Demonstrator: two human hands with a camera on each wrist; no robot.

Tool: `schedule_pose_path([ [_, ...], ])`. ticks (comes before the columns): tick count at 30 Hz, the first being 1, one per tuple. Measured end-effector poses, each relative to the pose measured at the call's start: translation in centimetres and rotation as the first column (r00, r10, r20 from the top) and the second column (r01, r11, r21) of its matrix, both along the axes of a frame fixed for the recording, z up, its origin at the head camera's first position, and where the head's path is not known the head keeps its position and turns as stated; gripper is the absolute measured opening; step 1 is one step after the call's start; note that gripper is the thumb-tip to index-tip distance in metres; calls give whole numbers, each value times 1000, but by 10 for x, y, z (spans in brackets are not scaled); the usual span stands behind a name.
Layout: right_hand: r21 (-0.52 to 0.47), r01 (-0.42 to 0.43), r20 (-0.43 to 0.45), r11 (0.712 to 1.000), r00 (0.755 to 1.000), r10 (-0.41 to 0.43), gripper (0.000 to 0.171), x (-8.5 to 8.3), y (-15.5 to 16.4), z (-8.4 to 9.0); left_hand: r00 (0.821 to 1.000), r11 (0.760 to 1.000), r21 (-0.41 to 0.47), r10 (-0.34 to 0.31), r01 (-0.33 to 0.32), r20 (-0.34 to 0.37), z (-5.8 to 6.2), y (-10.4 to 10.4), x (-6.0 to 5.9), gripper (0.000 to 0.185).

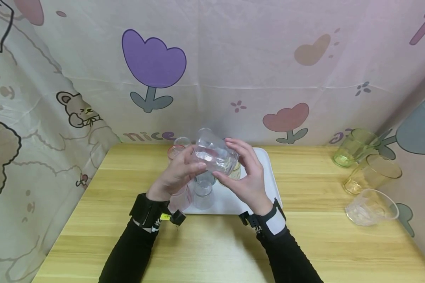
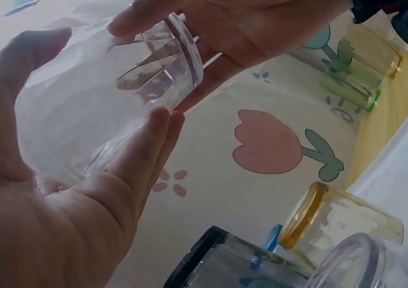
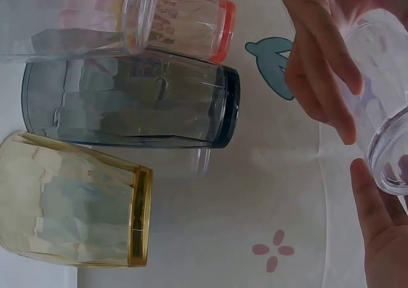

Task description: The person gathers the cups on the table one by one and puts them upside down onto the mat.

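Observation:
A clear faceted drinking glass [image 1: 215,155] is held tilted in the air above the white tray [image 1: 270,181]. My left hand [image 1: 171,177] grips its left side, thumb in front, other fingers partly hidden behind the glass. On the other side my right hand [image 1: 248,179] holds the thick-based end between thumb and fingers, which the left wrist view also shows. Below stand several upside-down glasses: a yellow one [image 3: 76,202], a grey-blue one [image 3: 134,100], a pink one [image 1: 180,199], a clear one [image 1: 203,195] and a red-based one [image 3: 197,23].
To the right on the wooden table [image 1: 311,236] are a green glass [image 1: 354,147], an amber glass [image 1: 372,173] and a clear glass [image 1: 370,210]. A printed cloth [image 1: 219,59] hangs behind the table and along both sides.

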State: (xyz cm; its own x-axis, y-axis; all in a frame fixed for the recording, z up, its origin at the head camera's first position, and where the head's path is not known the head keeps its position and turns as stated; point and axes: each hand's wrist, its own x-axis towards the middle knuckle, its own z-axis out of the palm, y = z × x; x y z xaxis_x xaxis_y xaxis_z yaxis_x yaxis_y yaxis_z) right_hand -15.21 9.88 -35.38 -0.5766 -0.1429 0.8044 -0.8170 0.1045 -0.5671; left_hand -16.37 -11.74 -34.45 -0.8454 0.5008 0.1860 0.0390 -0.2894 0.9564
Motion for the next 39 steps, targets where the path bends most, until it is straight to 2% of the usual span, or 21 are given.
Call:
schedule_pose_path([
  [6, -19, 6, -28, 1000, 1000, -6, 68, -1, 1, 1, 1000, 1000, -20, 17, -17, -5, 2, -3, 0, 122],
  [11, -78, -3, -30, 997, 1000, 1, 67, 1, 5, 4, 997, 998, -14, 62, -63, -41, 6, -13, -1, 128],
  [13, -99, -1, -22, 995, 1000, -1, 69, 2, 7, 7, 996, 997, 5, 79, -79, -48, 9, -19, -2, 120],
  [16, -119, 24, -6, 993, 1000, -25, 72, 3, 12, 12, 987, 990, 2, 143, -143, -78, 15, -31, -1, 89],
  [19, -122, 59, 4, 991, 998, -59, 76, 4, 17, 16, 956, 964, -37, 256, -264, -146, 21, -46, -1, 56],
  [23, -113, 101, 16, 989, 995, -99, 76, 4, 25, 21, 885, 895, -110, 397, -431, -242, 22, -66, -3, 33],
  [28, -7, 177, -11, 984, 984, -177, 69, 7, 35, 26, 801, 798, -181, 505, -575, -320, 21, -84, -5, 24],
  [30, 56, 204, -40, 977, 979, -202, 65, 8, 38, 29, 767, 744, -232, 534, -627, -356, 20, -89, -7, 25],
  [33, 143, 247, -81, 958, 968, -238, 63, 10, 42, 31, 717, 627, -355, 547, -693, -432, 16, -96, -10, 27],
  [35, 200, 265, -78, 943, 964, -254, 63, 12, 43, 32, 700, 543, -443, 531, -714, -478, 12, -100, -13, 28],
  [36, 227, 273, -72, 935, 962, -264, 63, 13, 44, 33, 698, 506, -480, 519, -716, -493, 9, -102, -14, 27],
  [37, 259, 282, -65, 924, 959, -274, 64, 13, 45, 33, 699, 475, -514, 508, -715, -503, 7, -104, -16, 27],
  [39, 327, 284, -37, 901, 957, -288, 64, 15, 47, 35, 712, 438, -564, 487, -700, -506, 2, -106, -19, 27],
])
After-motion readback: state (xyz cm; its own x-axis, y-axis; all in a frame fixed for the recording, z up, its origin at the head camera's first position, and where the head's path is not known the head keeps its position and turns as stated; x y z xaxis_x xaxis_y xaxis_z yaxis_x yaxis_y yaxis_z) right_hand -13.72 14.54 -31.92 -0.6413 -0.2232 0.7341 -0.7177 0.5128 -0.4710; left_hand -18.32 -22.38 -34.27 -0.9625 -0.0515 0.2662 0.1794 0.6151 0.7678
